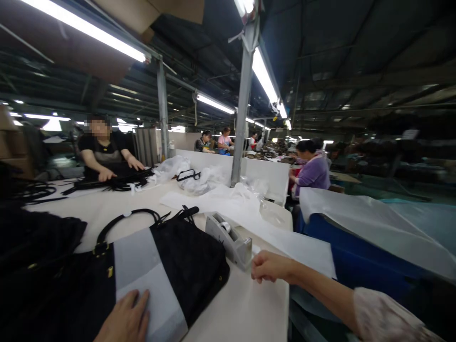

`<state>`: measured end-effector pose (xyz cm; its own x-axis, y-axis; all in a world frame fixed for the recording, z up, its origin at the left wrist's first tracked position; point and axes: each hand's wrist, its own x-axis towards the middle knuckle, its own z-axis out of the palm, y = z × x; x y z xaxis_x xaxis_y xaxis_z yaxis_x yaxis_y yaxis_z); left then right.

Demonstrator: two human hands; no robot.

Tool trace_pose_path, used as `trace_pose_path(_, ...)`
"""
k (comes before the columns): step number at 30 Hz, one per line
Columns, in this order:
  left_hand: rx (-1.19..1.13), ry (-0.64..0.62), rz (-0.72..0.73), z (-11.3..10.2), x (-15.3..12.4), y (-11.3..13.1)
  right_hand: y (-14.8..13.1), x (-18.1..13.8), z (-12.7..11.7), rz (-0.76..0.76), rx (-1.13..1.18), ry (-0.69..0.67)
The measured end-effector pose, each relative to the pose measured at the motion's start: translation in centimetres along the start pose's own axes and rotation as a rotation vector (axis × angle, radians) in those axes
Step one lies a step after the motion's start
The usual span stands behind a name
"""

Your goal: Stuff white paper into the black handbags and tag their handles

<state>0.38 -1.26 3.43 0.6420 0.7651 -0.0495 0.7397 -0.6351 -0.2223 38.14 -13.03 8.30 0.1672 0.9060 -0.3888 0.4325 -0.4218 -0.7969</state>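
Note:
A black handbag (192, 256) lies on the white table, its looped handle (103, 232) toward the far side. Around its middle runs a band of white paper (138, 256). My left hand (126, 316) rests on that paper with its fingers stretched out, pressing nothing between them. Beside the bag stands a grey tape dispenser (228, 240) with a roll in it. My right hand (269, 267) is closed in a pinch just off the dispenser's near end; whatever may be between the fingertips is too small to make out.
More black bags (35, 232) lie at the left. White sheeting (231, 202) and crumpled clear plastic (206, 180) spread behind the dispenser. A metal post (243, 104) rises at the table's back. Across the table a co-worker (105, 152) handles black straps. Blue material (342, 242) stands right.

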Motion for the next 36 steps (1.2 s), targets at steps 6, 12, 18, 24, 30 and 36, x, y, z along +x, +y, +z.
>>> trace_pose_path(6, -0.104, 0.075, -0.136, 1.4, -1.4, 1.8, -11.1, 1.1, 7.7, -0.205, 0.398, -0.565)
trace_pose_path(12, -0.085, 0.06, -0.213, 1.0, -1.2, 2.6, -18.5, 8.9, 20.3, -0.159, 0.4, -0.598)
trace_pose_path(18, -0.129, 0.205, -0.201, 2.3, -0.7, 2.5, -18.3, 14.2, 24.4, -0.21, 0.225, -0.413)
trace_pose_path(24, -0.233, 0.227, -0.265, 2.1, -0.3, 2.7, -17.6, 15.3, 24.7, -0.269, 0.186, -0.349)
trace_pose_path(30, -0.178, 0.238, -0.33, 1.8, -0.7, 2.5, -17.3, 15.6, 24.9, -0.321, 0.181, -0.347)
trace_pose_path(36, -0.191, 0.15, -0.292, 0.9, -0.6, 2.1, -17.0, 16.4, 25.2, -0.394, 0.124, -0.329)
